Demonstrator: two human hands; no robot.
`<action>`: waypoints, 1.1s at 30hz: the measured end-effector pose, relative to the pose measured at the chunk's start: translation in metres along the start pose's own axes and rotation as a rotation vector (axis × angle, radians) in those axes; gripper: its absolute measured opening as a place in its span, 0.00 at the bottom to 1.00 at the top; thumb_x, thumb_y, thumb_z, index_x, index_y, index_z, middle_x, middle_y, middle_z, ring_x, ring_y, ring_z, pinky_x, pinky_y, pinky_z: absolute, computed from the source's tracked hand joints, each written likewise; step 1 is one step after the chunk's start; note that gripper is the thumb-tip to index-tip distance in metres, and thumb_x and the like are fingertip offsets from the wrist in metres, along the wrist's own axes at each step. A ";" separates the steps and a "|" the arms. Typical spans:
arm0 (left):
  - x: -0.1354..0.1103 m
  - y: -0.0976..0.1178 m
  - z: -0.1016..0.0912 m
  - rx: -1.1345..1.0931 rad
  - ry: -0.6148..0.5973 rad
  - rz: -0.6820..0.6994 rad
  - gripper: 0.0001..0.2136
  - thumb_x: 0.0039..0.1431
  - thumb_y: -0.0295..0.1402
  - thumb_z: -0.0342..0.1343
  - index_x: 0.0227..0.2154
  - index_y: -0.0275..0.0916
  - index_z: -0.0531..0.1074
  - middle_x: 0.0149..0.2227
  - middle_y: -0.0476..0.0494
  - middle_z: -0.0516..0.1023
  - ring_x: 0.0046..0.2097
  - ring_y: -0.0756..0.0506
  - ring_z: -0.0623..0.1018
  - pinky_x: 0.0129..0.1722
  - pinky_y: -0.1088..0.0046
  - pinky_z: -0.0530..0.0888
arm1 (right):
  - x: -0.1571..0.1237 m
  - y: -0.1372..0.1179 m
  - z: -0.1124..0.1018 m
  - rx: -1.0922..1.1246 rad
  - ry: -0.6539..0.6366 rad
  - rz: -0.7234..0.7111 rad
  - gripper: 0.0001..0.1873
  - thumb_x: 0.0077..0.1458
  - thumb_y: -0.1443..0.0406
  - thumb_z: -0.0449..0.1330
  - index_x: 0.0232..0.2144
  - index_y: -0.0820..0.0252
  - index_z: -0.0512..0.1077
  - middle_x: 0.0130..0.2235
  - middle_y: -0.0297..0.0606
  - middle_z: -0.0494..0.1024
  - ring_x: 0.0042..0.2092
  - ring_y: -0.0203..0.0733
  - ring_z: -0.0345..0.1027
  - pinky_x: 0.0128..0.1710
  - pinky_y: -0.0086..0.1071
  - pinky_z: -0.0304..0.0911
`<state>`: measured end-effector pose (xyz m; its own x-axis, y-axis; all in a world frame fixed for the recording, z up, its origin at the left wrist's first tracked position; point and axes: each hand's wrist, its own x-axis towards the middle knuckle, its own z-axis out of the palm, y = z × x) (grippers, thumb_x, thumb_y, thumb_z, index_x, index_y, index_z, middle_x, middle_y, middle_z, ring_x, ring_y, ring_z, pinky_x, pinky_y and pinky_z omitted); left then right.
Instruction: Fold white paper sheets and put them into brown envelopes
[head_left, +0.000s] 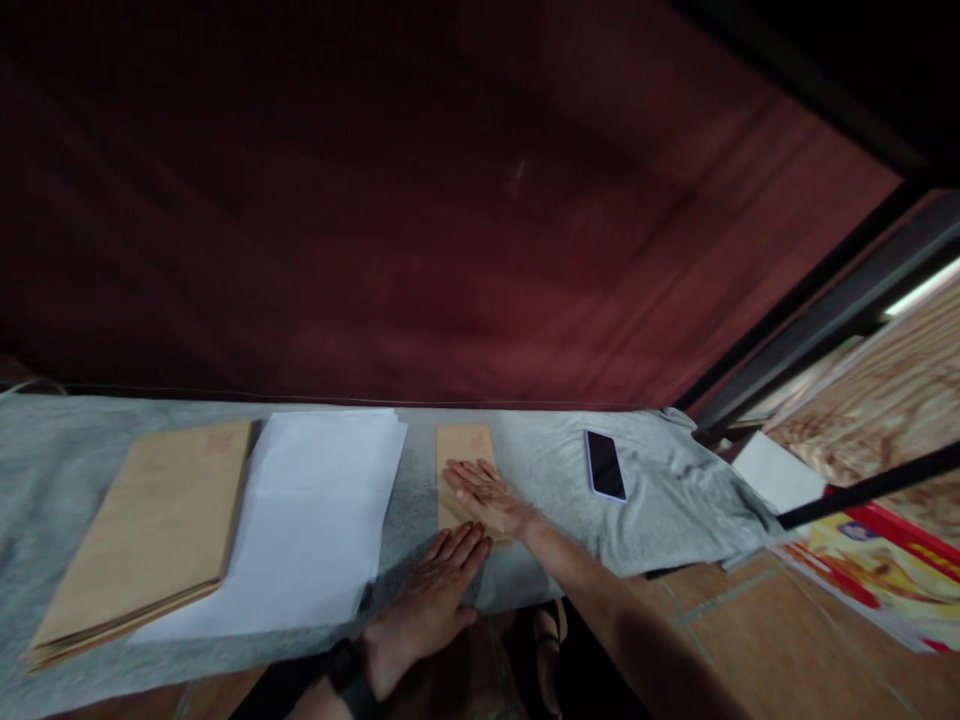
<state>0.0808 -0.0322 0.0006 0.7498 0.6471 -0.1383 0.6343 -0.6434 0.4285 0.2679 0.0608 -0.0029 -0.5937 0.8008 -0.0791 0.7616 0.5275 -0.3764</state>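
Note:
A narrow brown paper envelope (463,442) lies on the grey cloth in front of me, partly covered by my hands. Across its middle my right hand (486,494) rests flat, palm down, fingers stretched to the left. My left hand (444,575), with a dark watch at the wrist, lies at the envelope's near left edge, fingers extended and palm down. Neither hand grasps anything. To the left is a stack of white paper sheets (322,520), and beyond it a pile of large brown envelopes (150,530) overlaps the sheets.
A phone (606,466) with a dark screen lies right of the envelope on the grey cloth (540,450). A dark red fabric panel (450,250) rises behind. Dark metal bars and a red-yellow printed box (885,565) stand at the right, above a tiled floor (735,620).

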 end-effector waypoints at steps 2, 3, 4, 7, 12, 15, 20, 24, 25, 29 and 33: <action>0.001 -0.005 0.003 -0.009 0.009 0.020 0.37 0.59 0.35 0.56 0.71 0.44 0.51 0.73 0.40 0.50 0.73 0.38 0.52 0.71 0.53 0.54 | -0.021 -0.005 0.003 0.044 -0.012 0.002 0.28 0.74 0.55 0.36 0.71 0.51 0.49 0.73 0.34 0.47 0.74 0.36 0.38 0.73 0.43 0.34; 0.002 -0.007 0.004 -0.017 0.015 0.030 0.37 0.59 0.36 0.56 0.70 0.44 0.52 0.73 0.39 0.50 0.73 0.37 0.53 0.71 0.52 0.55 | -0.031 -0.007 0.004 0.069 -0.012 0.004 0.28 0.74 0.55 0.36 0.71 0.51 0.49 0.73 0.34 0.48 0.74 0.36 0.38 0.73 0.43 0.34; 0.003 -0.010 0.004 -0.026 0.023 0.042 0.36 0.59 0.36 0.57 0.70 0.43 0.54 0.73 0.37 0.51 0.72 0.36 0.54 0.70 0.51 0.55 | -0.039 -0.010 0.005 0.100 -0.009 0.007 0.28 0.74 0.54 0.36 0.71 0.51 0.50 0.73 0.34 0.48 0.74 0.36 0.39 0.73 0.42 0.34; 0.005 -0.017 0.002 -0.068 0.032 0.074 0.36 0.58 0.38 0.59 0.69 0.43 0.56 0.72 0.36 0.53 0.72 0.35 0.55 0.70 0.49 0.56 | -0.061 -0.016 0.009 0.227 0.023 0.013 0.29 0.73 0.51 0.37 0.70 0.52 0.55 0.72 0.36 0.52 0.73 0.38 0.43 0.73 0.43 0.35; 0.013 -0.030 -0.017 -0.284 0.015 0.156 0.27 0.60 0.36 0.58 0.63 0.43 0.67 0.68 0.39 0.64 0.69 0.39 0.63 0.68 0.55 0.61 | -0.090 -0.019 0.011 0.599 0.201 0.065 0.34 0.69 0.43 0.41 0.60 0.52 0.72 0.63 0.40 0.72 0.66 0.45 0.62 0.70 0.47 0.50; 0.020 -0.035 -0.030 -0.455 0.083 0.190 0.17 0.66 0.35 0.50 0.54 0.43 0.76 0.57 0.44 0.78 0.59 0.44 0.76 0.61 0.63 0.70 | -0.102 -0.017 0.011 0.869 0.342 0.167 0.37 0.67 0.40 0.40 0.51 0.54 0.79 0.55 0.41 0.80 0.60 0.49 0.70 0.65 0.47 0.59; 0.039 -0.036 -0.031 -0.328 0.449 -0.054 0.18 0.69 0.34 0.44 0.54 0.38 0.75 0.54 0.38 0.80 0.55 0.42 0.78 0.56 0.62 0.74 | -0.104 -0.020 0.014 0.787 0.469 0.219 0.33 0.70 0.44 0.40 0.51 0.53 0.79 0.53 0.41 0.81 0.59 0.48 0.71 0.63 0.47 0.62; 0.059 -0.039 -0.020 -0.030 0.546 -0.047 0.22 0.69 0.31 0.42 0.62 0.36 0.67 0.67 0.36 0.66 0.68 0.41 0.64 0.67 0.56 0.62 | -0.104 -0.025 0.019 0.475 0.457 0.084 0.25 0.71 0.51 0.46 0.52 0.55 0.77 0.55 0.43 0.79 0.59 0.48 0.70 0.63 0.48 0.62; 0.063 -0.041 -0.018 0.042 0.537 -0.064 0.22 0.70 0.33 0.42 0.63 0.35 0.65 0.69 0.36 0.63 0.70 0.40 0.61 0.69 0.55 0.60 | -0.103 -0.026 0.020 0.412 0.441 0.063 0.23 0.71 0.53 0.48 0.52 0.56 0.77 0.56 0.44 0.78 0.60 0.48 0.69 0.64 0.48 0.61; 0.077 -0.047 -0.011 0.217 0.455 -0.130 0.24 0.71 0.38 0.42 0.67 0.40 0.60 0.71 0.40 0.58 0.72 0.39 0.56 0.70 0.53 0.55 | -0.102 -0.022 0.022 0.250 0.413 0.036 0.19 0.71 0.59 0.48 0.51 0.58 0.77 0.54 0.43 0.79 0.58 0.45 0.71 0.61 0.43 0.65; 0.074 -0.049 -0.009 0.269 0.372 -0.106 0.24 0.72 0.40 0.39 0.68 0.46 0.59 0.72 0.47 0.57 0.73 0.40 0.54 0.71 0.53 0.49 | -0.103 -0.012 0.022 0.231 0.378 -0.005 0.16 0.70 0.62 0.51 0.52 0.56 0.76 0.55 0.41 0.78 0.58 0.43 0.71 0.61 0.40 0.66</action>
<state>0.1035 0.0515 -0.0228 0.5910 0.7860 0.1813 0.7668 -0.6172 0.1762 0.3145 -0.0343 -0.0108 -0.4276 0.8687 0.2499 0.6558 0.4884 -0.5757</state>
